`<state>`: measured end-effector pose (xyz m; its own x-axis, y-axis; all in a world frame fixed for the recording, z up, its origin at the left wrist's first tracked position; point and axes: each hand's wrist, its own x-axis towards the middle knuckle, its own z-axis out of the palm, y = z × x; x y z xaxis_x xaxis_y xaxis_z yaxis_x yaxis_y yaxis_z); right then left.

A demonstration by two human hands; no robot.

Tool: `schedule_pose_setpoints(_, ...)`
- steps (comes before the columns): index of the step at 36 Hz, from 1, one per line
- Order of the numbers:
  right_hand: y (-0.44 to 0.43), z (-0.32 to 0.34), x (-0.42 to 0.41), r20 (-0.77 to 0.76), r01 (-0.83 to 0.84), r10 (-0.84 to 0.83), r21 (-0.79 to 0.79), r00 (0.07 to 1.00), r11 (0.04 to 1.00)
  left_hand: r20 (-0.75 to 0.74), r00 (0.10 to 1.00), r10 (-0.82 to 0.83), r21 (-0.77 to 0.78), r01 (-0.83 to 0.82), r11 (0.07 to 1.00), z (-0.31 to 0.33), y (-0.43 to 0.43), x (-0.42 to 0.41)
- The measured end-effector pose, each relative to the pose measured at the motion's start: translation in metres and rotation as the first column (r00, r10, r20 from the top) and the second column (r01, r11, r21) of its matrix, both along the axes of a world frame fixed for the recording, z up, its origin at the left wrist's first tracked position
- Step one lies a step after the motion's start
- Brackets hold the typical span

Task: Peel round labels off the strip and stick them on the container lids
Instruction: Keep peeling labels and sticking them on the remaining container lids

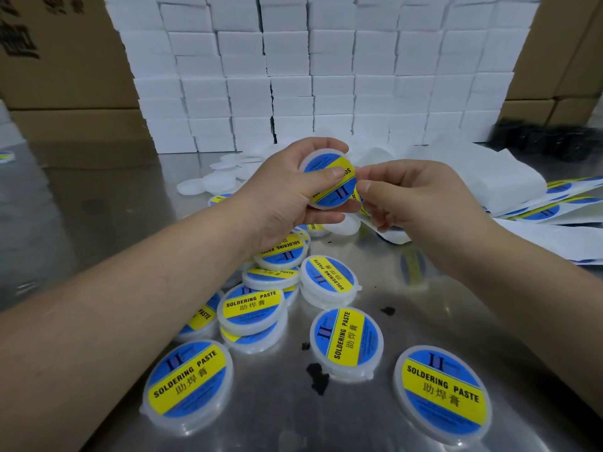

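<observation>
Lid is up off the table, held at mid-frame with its face tipped toward me and covered by a round blue-and-yellow label. My left grip is curled round it from the left, fingers under and behind, with the thumb pressed flat on the label's yellow band. My right grip is at the lid's right side with its fingers curled. Its thumb lies on the front of the right edge and the forefinger sits just behind that edge, so it pinches the lid there. I cannot tell whether it also catches the label's edge.

A strip carrying more labels lies on the table to the right, well apart from both grips, beside a heap of white sheets.

Below my left wrist, labelled tubs lie heaped and overlapping. Three more lie singly nearer me – one at the left, one in the middle and one at the right. Dark specks sit on the table between them.

Bare lids lie beyond the left grip. A wall of white boxes stands at the back, with brown cartons on either side
</observation>
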<state>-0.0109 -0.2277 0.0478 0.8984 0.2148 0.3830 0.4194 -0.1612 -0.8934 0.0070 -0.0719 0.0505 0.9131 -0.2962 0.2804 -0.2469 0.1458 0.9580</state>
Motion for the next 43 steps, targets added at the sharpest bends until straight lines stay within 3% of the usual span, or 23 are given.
schedule_pose_setpoints(8,0.0,-0.002,0.002,0.001,0.004,-0.004,-0.035,1.0,0.999,0.045,0.994,0.101,0.091,-0.105,0.99,0.0,-0.002,-0.001)
schedule_pose_setpoints(16,0.003,-0.008,0.004,0.051,0.115,-0.111,-0.086,0.993,0.99,0.261,0.933,0.246,0.275,-0.316,0.908,0.003,-0.009,-0.006)
schedule_pose_setpoints(26,0.007,-0.01,-0.002,0.177,0.204,-0.183,-0.111,0.967,0.973,0.325,0.903,0.279,0.328,-0.385,0.863,0.009,-0.013,-0.016)
schedule_pose_setpoints(31,0.002,-0.006,0.001,0.129,0.284,-0.273,-0.079,0.953,0.955,0.286,0.905,0.314,0.288,-0.394,0.873,0.009,-0.011,-0.017)
schedule_pose_setpoints(37,0.008,-0.011,-0.002,0.131,0.129,-0.099,-0.244,0.986,0.961,0.367,0.883,0.293,0.33,-0.418,0.846,0.007,-0.016,-0.017)
schedule_pose_setpoints(43,0.004,-0.011,0.0,0.098,0.129,-0.11,-0.207,0.989,0.97,0.511,0.82,0.258,0.473,-0.52,0.712,0.004,-0.013,-0.013)
